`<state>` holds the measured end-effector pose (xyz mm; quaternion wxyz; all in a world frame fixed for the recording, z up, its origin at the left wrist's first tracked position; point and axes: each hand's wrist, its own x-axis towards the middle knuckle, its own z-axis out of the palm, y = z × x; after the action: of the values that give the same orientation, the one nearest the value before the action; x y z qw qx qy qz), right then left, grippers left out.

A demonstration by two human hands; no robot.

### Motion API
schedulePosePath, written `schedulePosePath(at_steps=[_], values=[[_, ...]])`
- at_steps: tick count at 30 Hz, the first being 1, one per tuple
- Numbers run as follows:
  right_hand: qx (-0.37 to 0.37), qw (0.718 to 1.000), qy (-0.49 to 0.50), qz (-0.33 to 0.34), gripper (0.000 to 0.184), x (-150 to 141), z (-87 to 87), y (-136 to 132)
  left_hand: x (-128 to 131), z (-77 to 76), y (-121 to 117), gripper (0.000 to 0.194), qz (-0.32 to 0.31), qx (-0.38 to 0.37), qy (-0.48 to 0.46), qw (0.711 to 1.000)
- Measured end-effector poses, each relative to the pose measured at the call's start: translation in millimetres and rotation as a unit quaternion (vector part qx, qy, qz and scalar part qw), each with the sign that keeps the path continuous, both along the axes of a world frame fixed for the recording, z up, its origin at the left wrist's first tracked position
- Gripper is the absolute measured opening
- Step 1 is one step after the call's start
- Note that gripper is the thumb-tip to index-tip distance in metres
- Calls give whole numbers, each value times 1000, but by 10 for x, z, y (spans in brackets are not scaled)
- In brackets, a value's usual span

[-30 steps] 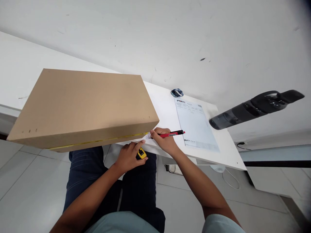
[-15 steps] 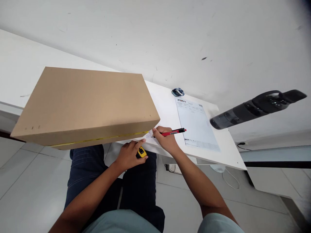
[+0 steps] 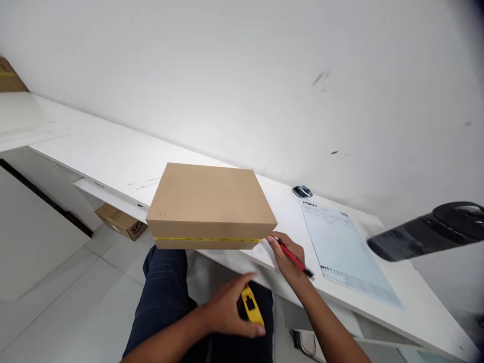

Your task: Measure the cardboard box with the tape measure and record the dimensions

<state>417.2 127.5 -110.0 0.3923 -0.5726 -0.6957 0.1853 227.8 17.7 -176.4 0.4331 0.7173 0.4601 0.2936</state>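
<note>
My left hand [image 3: 227, 307] is closed around a yellow tape measure [image 3: 252, 306], held over my lap in front of the table edge. In my right hand [image 3: 285, 259] is a red pen [image 3: 292, 255], its far end pointing down to the right. The right fingertips rest by the near right corner of a brown cardboard box [image 3: 212, 194]. Low along the box's front face runs a yellow strip [image 3: 207, 239]. A small paper with writing [image 3: 260, 250] lies on the white table [image 3: 276, 199], partly hidden by the right hand and the box.
A printed sheet [image 3: 344, 247] lies on the table to the right. Behind it is a small dark blue, ring-shaped object [image 3: 302, 191]. A dark bottle [image 3: 419, 232] stands at the right. Below the table on the left sits another carton [image 3: 121, 221]; the wall [image 3: 234, 75] runs behind.
The view has swung left and up. My left hand has drawn back from the box and table edge with the tape measure. The pen has tilted, its far end now lower.
</note>
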Motion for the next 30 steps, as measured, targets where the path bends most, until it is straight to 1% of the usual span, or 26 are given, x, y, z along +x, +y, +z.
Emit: schedulePosePath(at_steps=[3, 4, 6, 8, 10, 12, 14, 17, 19, 21, 23, 25, 26, 27, 28, 29, 30], values=[[41, 997, -58, -26, 38, -60, -43, -7, -65, 203, -253, 81, -35, -4, -110, 993], [38, 994, -94, -45, 38, -84, -40, 1, -101, 290, -320, 77, -40, -2, -137, 990], [3, 979, -189, -81, 40, -131, -2, 25, -197, 478, -418, 77, -34, 5, -175, 984], [-43, 954, -280, -102, 43, -169, 66, 42, -312, 652, -466, 82, 0, 12, -191, 982], [-80, 936, -326, -108, 46, -195, 134, 31, -422, 773, -469, 84, 63, 5, -197, 978], [-100, 930, -336, -112, 49, -211, 171, -5, -506, 819, -440, 82, 134, -28, -222, 965], [-103, 928, -337, -118, 52, -215, 171, -33, -557, 801, -403, 79, 186, -68, -261, 945], [-105, 928, -334, -126, 51, -173, 156, 32, -588, 716, -369, 74, 220, -98, -310, 920], [-120, 932, -320, -122, 47, -91, 183, 148, -596, 667, -365, 72, 227, -96, -323, 914], [-138, 939, -290, -121, 44, 20, 251, 243, -607, 651, -367, 72, 231, -83, -326, 913], [-128, 959, -222, -122, 41, 102, 335, 207, -624, 676, -370, 73, 240, -77, -324, 912], [-74, 988, -98, -98, 38, 90, 393, -27, -634, 735, -379, 75, 248, -79, -318, 912], [-28, 997, -24, -68, 38, 38, 402, -210, -630, 771, -388, 75, 252, -74, -318, 911], [21, 999, 44, -24, 38, -40, 398, -418, -619, 807, -401, 76, 254, -66, -322, 910], [85, 992, 90, 17, 39, -140, 384, -633, -599, 842, -418, 77, 253, -54, -329, 908], [142, 981, 99, 93, 42, -254, 367, -832, -571, 874, -437, 77, 250, -43, -337, 907], [170, 967, 74, 175, 59, -371, 353, -998, -538, 903, -457, 76, 249, -36, -341, 906]])
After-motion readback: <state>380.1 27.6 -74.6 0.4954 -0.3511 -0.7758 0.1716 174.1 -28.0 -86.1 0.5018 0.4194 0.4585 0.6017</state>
